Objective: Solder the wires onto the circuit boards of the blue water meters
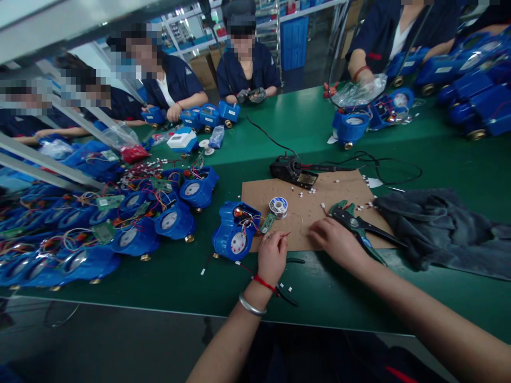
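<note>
My left hand (273, 256) is closed in a pinch on a thin red wire (288, 233), whose end sticks out past the fingertips. Just beyond it is a blue water meter (235, 231) with its housing open, loose coloured wires and a small green circuit board (267, 223). My right hand (334, 240) rests low over the cardboard sheet (259, 190), fingers curled together at a thin strand of solder wire (302, 221); the exact grip is partly hidden. Behind the hands stands a solder spool (278, 208). Green-handled wire strippers (351, 219) lie against the right hand's far side.
A soldering iron (335, 166) lies by its black stand (293, 171). A dark cloth (431, 223) is at right, pliers (288, 296) under my left wrist. Many open blue meters (136, 234) crowd the left. Co-workers (247, 69) sit across the green table (159, 287).
</note>
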### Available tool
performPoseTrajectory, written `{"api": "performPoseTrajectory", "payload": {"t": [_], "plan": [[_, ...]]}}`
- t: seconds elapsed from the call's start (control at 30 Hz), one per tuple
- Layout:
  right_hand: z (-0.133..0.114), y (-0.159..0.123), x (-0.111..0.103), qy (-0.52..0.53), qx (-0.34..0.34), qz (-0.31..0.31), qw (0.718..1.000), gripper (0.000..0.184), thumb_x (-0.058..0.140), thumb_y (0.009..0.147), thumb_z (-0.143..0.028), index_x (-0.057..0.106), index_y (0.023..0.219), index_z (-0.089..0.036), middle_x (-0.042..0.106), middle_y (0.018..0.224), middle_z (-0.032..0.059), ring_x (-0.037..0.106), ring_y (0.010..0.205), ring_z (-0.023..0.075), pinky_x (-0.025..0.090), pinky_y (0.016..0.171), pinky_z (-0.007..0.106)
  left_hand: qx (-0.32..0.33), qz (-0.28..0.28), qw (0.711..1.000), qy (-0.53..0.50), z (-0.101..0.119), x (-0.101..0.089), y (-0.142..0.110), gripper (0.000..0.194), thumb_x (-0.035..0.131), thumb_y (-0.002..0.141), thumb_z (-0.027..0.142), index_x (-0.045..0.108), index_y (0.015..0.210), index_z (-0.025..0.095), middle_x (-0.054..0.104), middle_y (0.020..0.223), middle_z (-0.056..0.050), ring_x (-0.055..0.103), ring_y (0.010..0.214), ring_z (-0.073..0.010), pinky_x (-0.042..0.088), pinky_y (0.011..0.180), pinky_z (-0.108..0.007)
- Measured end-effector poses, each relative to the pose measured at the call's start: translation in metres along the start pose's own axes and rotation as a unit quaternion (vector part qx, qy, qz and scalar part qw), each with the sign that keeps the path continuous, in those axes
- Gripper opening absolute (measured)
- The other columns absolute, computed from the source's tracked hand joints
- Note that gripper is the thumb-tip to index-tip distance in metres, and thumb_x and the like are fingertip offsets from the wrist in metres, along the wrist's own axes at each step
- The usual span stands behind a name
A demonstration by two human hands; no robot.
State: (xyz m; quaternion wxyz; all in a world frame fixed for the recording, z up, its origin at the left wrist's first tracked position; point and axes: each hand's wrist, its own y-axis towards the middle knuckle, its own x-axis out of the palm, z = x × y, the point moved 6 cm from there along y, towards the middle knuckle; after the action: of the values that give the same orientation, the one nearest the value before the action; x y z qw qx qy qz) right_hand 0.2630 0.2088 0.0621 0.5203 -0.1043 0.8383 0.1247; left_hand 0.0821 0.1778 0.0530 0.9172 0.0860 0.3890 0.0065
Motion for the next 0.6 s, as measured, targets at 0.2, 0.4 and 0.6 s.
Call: {"api": "performPoseTrajectory", "payload": {"t": [0.2, 0.4, 0.6], "plan": [[-0.020, 0.004, 0.020, 0.107, 0.001, 0.009, 0.994, 0.013, 0.051, 0.089, -0.025, 0.061, 0.085, -0.018, 0.062, 0.086, 0.0072, 0.060, 0.080, 0.0202, 0.048, 0.073, 0.033, 0.002, 0.001, 1.000, -0.001, -0.002, 0.001, -0.002, 0.015, 0.046, 0.089, 0.015, 0.059, 0.095, 0.018, 0.064, 0.089, -0.005, 0.058, 0.090, -0.0194, 0.046, 0.079, -0.034], [-0.036, 0.006, 0.026, 0.209, -0.033, -0.005, 0.977, 0.013, 0.050, 0.089, -0.024, 0.061, 0.088, -0.019, 0.064, 0.086, 0.0058, 0.060, 0.081, 0.0190, 0.049, 0.075, 0.034, -0.016, 0.018, 1.000, -0.019, -0.006, -0.001, -0.003, 0.013, 0.044, 0.091, 0.019, 0.056, 0.096, 0.019, 0.064, 0.093, -0.005, 0.058, 0.091, -0.0199, 0.046, 0.080, -0.034], [-0.042, 0.008, 0.049, 0.427, -0.014, -0.085, 0.900, 0.023, 0.051, 0.085, -0.025, 0.054, 0.107, -0.019, 0.064, 0.096, 0.0060, 0.063, 0.086, 0.0163, 0.053, 0.082, 0.033, -0.031, 0.027, 0.999, -0.026, -0.006, -0.004, -0.005, 0.014, 0.038, 0.093, 0.021, 0.051, 0.098, 0.018, 0.063, 0.094, -0.007, 0.059, 0.089, -0.0199, 0.047, 0.077, -0.034]]}}
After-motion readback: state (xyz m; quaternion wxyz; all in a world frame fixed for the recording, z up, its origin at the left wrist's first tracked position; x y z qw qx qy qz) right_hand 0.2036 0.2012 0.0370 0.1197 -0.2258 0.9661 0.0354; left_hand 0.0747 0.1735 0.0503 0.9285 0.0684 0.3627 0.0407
